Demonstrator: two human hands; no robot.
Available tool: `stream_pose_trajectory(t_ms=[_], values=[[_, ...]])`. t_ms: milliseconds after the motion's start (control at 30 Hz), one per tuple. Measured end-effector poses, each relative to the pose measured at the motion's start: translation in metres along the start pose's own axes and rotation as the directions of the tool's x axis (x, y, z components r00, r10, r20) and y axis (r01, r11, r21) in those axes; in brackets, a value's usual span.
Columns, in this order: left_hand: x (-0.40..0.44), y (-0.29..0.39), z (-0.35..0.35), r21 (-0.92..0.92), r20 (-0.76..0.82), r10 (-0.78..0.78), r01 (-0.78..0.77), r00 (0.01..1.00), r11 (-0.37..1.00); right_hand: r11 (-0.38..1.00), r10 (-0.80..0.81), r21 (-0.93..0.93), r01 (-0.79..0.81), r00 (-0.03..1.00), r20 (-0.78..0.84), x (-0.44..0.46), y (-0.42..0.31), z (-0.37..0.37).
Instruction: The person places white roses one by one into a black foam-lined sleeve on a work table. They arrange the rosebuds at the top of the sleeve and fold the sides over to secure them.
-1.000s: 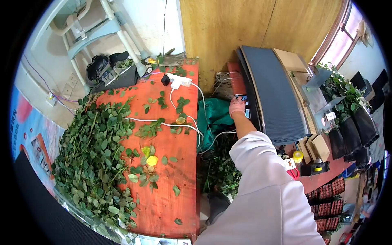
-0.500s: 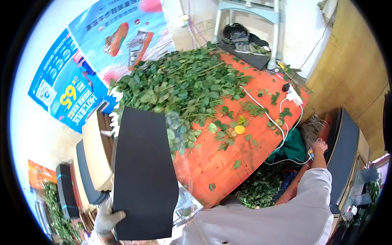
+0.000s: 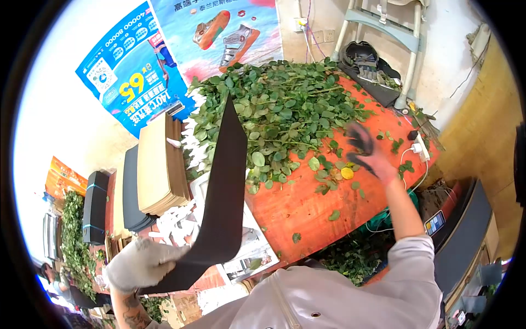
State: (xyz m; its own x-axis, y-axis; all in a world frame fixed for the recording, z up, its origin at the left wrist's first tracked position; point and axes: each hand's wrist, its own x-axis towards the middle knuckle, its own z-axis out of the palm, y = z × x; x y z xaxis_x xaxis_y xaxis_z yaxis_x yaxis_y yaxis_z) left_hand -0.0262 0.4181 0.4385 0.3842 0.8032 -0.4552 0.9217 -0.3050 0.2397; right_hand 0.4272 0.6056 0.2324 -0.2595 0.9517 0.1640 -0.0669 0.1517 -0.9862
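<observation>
My left hand [image 3: 145,263], in a pale grey glove, grips a black flexible sheet [image 3: 224,186] near its lower end. The sheet stands on edge and bends, its pointed top in front of the leaves. My right hand [image 3: 371,153], in a glove with dark fingers, is blurred over the red table [image 3: 307,219]. Its fingers are apart, with nothing visible in them. Just left of it lies a heap of green leafy stems [image 3: 285,109], with a yellow leaf [image 3: 347,173] and loose leaves near its front edge.
Stacked brown cardboard sheets [image 3: 156,164] and black sheets [image 3: 131,189] stand at the left. A phone [image 3: 434,223] with a lit screen lies at the right. A white power strip [image 3: 421,147] sits on the table's right edge. A ladder-like frame [image 3: 383,27] stands behind.
My right hand has moved from beside the phone to over the table. The black sheet in my left hand has turned from facing me to edge-on and bent. The view has shifted left.
</observation>
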Motion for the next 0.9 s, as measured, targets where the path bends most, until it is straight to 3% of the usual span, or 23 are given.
stream_pose_trajectory(t_ms=[33,100,133,200,267,333,367,433,467,533,567,600,633,667,700,733,800,867,900], values=[[-0.016,0.006,0.002,-0.026,-0.093,0.066,-0.069,0.993,0.997,0.987,-0.012,0.158,-0.009,0.992,0.129,0.016,-0.011,0.029],[-0.047,0.01,0.019,-0.072,-0.212,0.144,-0.162,0.967,0.984,0.938,-0.319,0.221,0.266,0.913,0.255,0.062,0.01,0.059],[-0.06,0.012,0.027,-0.097,-0.237,0.155,-0.182,0.959,0.978,0.939,-0.312,0.234,0.25,0.908,0.281,0.077,0.008,0.076],[-0.082,0.019,0.042,-0.134,-0.255,0.014,-0.049,0.967,0.99,0.908,-0.414,0.216,0.359,0.848,0.331,0.099,-0.002,0.114],[-0.098,0.019,0.064,-0.269,-0.345,-0.017,-0.082,0.939,0.96,0.903,-0.319,0.424,0.069,0.768,0.555,0.108,-0.017,0.151],[-0.116,0.015,0.096,-0.358,-0.371,-0.083,-0.06,0.925,0.932,0.93,-0.206,0.334,-0.152,0.536,0.819,0.111,-0.016,0.182],[-0.124,0.016,0.108,-0.398,-0.434,-0.103,-0.088,0.895,0.913,0.994,0.091,-0.105,0.012,0.408,0.909,0.105,-0.038,0.186],[-0.138,0.021,0.122,-0.433,-0.55,-0.184,-0.09,0.815,0.897,0.905,0.325,-0.385,0.18,0.291,0.9,0.099,-0.031,0.181],[-0.148,0.016,0.136,-0.455,-0.561,-0.216,-0.08,0.799,0.887,0.954,0.241,-0.275,0.116,0.246,0.939,0.092,-0.009,0.173],[-0.167,0.004,0.171,-0.577,-0.564,-0.448,0.058,0.693,0.815,0.994,-0.08,0.039,0.1,0.45,0.889,0.083,-0.045,0.154],[-0.161,-0.001,0.179,-0.68,-0.529,-0.554,0.068,0.643,0.73,0.987,-0.045,-0.073,0.145,0.678,0.734,0.085,-0.065,0.134],[-0.154,-0.012,0.202,-0.78,-0.49,-0.656,0.048,0.574,0.624,0.964,-0.218,0.041,0.263,0.691,0.69,0.087,-0.105,0.138],[-0.139,-0.022,0.216,-0.83,-0.395,-0.7,0.095,0.594,0.549,0.929,-0.308,0.043,0.367,0.706,0.637,0.091,-0.14,0.143],[-0.126,-0.036,0.239,-0.732,-0.576,-0.602,-0.02,0.554,0.681,0.891,-0.365,0.002,0.454,0.712,0.6,0.096,-0.167,0.147],[-0.107,-0.045,0.25,-0.858,-0.459,-0.647,-0.114,0.609,0.502,0.849,-0.407,-0.05,0.526,0.712,0.571,0.101,-0.195,0.152],[-0.103,-0.064,0.271,-0.876,-0.361,-0.599,-0.04,0.715,0.48,0.809,-0.43,-0.108,0.577,0.708,0.56,0.106,-0.22,0.161],[-0.103,-0.083,0.295,-0.947,-0.197,-0.578,-0.001,0.792,0.322,0.729,-0.456,-0.214,0.65,0.695,0.556,0.116,-0.264,0.183],[-0.106,-0.1,0.289,-0.854,-0.483,-0.641,-0.16,0.596,0.495,0.658,-0.455,-0.307,0.688,0.687,0.567,0.125,-0.301,0.207],[-0.108,-0.104,0.278,-0.836,-0.542,-0.686,-0.227,0.486,0.5,0.623,-0.448,-0.349,0.7,0.686,0.573,0.132,-0.318,0.22]])
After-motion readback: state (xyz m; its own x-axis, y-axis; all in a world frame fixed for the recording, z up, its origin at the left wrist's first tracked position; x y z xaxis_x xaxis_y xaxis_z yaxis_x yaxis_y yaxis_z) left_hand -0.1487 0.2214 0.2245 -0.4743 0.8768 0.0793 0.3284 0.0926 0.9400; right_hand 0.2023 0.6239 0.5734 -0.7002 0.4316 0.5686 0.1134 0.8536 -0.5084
